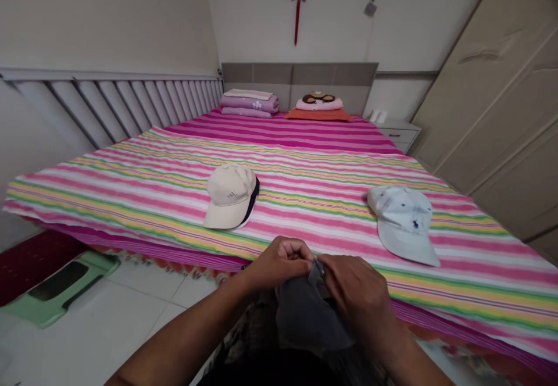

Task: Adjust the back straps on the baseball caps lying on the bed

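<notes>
A dark grey cap [307, 316] hangs in front of my body at the near edge of the bed. My left hand [283, 263] pinches one end of its back strap between thumb and fingers. Close beside it, my right hand [360, 290] is closed on the other side of the strap, hiding part of the cap. On the bed beyond, a beige cap [231, 193] lies with its brim toward me, a dark cap edge showing beneath it. A pale blue cap [405, 220] rests farther right, its brim also facing me.
The bed has a striped sheet [143, 182]. Folded purple bedding [248, 104] and a pink pile [320, 104] sit by the headboard [270, 75]. A green stool [93, 264] stands on the floor at left. A nightstand [397, 135] is at the far right.
</notes>
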The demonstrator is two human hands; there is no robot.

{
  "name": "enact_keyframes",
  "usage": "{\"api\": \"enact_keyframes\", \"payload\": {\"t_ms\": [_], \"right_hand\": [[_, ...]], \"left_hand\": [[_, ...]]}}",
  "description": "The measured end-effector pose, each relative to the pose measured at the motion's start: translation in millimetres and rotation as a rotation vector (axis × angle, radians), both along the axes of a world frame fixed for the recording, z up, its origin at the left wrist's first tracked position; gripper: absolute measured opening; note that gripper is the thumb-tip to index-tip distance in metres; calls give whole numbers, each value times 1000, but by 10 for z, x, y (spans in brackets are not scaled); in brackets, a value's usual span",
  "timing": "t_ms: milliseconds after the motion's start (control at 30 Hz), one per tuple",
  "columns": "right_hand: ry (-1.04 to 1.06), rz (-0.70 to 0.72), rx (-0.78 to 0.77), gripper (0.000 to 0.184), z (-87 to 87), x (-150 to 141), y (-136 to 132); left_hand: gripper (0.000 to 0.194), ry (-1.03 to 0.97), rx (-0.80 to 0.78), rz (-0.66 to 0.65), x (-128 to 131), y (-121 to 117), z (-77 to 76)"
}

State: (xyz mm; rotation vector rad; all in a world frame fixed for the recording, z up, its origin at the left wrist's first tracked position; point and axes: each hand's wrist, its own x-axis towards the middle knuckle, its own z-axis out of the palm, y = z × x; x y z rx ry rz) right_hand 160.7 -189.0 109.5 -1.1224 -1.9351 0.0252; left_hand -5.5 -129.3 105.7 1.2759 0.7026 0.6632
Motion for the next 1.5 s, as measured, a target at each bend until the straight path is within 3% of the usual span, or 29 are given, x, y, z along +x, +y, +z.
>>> {"api": "enact_keyframes", "payload": {"t_ms": [67,133,167,233,300,400,467,567,633,733,867,967,1067,1133,1200,1267,1333,1400,1500], "right_hand": [[377,27,-279,12,-38,-27,41],[830,91,-605,19,-68,-45,95],[1002,116,-701,22,-76,-49,119],[1155,135,-715,26,-75,-50,144],[1051,186,-723,33,-61,-41,141],[850,278,-898,29,-42,-18,134],[951,246,-918,32,-42,1,165],[1292,166,-818,33,-53,30,258],[1375,132,-805,34,-57,45,317],[1180,110,-791,33,-41,41,381],[900,148,-670,33,94,-93,557],[955,229,-671,30,311,-342,898],[1124,219,-792,29,569,-680,1464],[1135,206,-839,30,710,-899,1914],[1152,175,-861,22,776,-1073,2333],[1159,144,-872,23,722,-1182,2626],[1157,115,-882,23,533,-1223,2734],[1146,112,-908,19,238,-1203,2655],[1124,160,-965,16,-264,-1059,2311]], "left_hand": [[22,-50,-25,-12,-8,-16,-3],[24,-87,-49,2,-13,-28,-3],[26,-93,-60,14,-17,-32,-3],[27,-101,-90,24,-27,-37,-2],[27,-131,-121,13,-46,-37,-2],[23,-222,-130,-13,-102,-21,-3],[20,-345,-101,-8,-163,1,1],[19,-584,-50,41,-299,37,25],[19,-640,-20,98,-420,55,60],[19,-514,65,252,-634,79,145],[21,-226,298,522,-943,176,334],[25,-151,431,687,-1158,412,544],[24,-62,514,765,-1363,888,799],[19,107,549,841,-1493,1310,966],[21,406,576,913,-1597,1730,1083],[35,506,576,921,-1647,2044,1096],[47,580,594,869,-1625,2183,973],[56,655,626,770,-1541,2140,731],[69,814,703,632,-1402,1883,292]]}}
